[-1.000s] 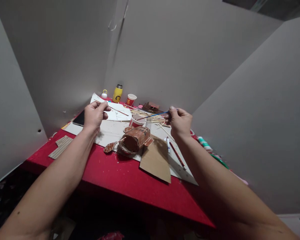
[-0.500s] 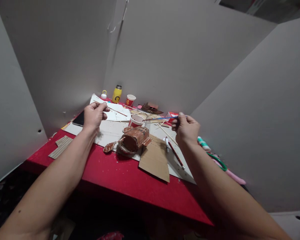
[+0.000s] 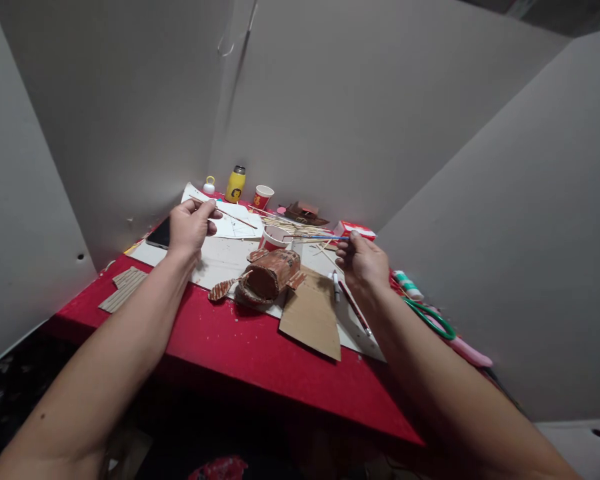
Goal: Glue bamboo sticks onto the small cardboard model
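My left hand (image 3: 193,225) pinches a thin brown stick (image 3: 237,219) above the white paper. Between the fingers of my right hand (image 3: 361,257) is a blue-handled paintbrush (image 3: 325,237), its tip pointing left at the rim of a red and white paper cup (image 3: 273,238). Just in front of that cup lies a brown-painted cardboard barrel shape (image 3: 275,273) with an open round end and a small striped paddle-like piece (image 3: 221,289) at its left. A bare cardboard piece (image 3: 313,317) rests to its right.
Thin wooden sticks (image 3: 300,225) lie behind the cup. Farther back stand a yellow bottle (image 3: 236,185), another cup (image 3: 263,197) and a brown model boat (image 3: 304,213). Green-handled scissors (image 3: 433,320) are at right, corrugated cardboard (image 3: 123,289) and a phone (image 3: 159,235) at left.
My right hand has moved left with the paintbrush, bringing the brush tip over the cup. My left hand still holds the stick, nearly in place. The view has shifted slightly.
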Available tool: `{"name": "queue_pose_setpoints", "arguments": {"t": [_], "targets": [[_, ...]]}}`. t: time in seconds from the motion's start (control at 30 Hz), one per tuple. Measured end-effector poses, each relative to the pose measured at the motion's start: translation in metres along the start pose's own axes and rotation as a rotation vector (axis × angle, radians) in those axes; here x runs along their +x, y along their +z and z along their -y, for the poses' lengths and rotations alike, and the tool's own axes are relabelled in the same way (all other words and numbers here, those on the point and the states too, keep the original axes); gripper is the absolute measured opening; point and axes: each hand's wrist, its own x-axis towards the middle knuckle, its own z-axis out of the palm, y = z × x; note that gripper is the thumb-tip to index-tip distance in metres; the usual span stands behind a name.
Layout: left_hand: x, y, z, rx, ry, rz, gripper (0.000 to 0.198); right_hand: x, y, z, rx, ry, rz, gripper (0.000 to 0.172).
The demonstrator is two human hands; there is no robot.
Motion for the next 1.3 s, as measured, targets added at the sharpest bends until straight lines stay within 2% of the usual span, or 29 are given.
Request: {"name": "queue_pose_setpoints", "arguments": {"t": [0.2,0.37,0.53,0.67,0.83,1.03,1.3], "targets": [[0.000,0.001,-0.001,-0.002,-0.003,-0.006,0.013,0.001,-0.002,-0.003,0.007,0.198,-0.022,0.024],[-0.001,0.001,-0.002,-0.005,-0.004,-0.009,0.014,0.005,-0.006,-0.002,0.025,0.320,-0.012,0.033],[-0.001,0.001,-0.001,0.007,-0.015,-0.019,0.013,0.001,-0.007,0.008,0.072,0.369,0.021,0.034],[0.000,0.001,-0.001,0.002,-0.009,-0.022,0.013,-0.013,-0.008,0.020,0.152,0.378,0.066,0.033],[0.000,0.001,-0.001,-0.005,-0.009,-0.036,0.014,-0.058,-0.012,0.025,0.142,0.183,0.114,0.023],[-0.001,0.002,-0.002,-0.024,-0.009,-0.026,0.014,-0.114,-0.011,0.016,0.023,-0.227,0.233,0.035],[0.000,0.002,-0.002,-0.032,-0.011,-0.027,0.015,-0.138,-0.009,-0.002,-0.282,-0.701,0.281,0.019]]}}
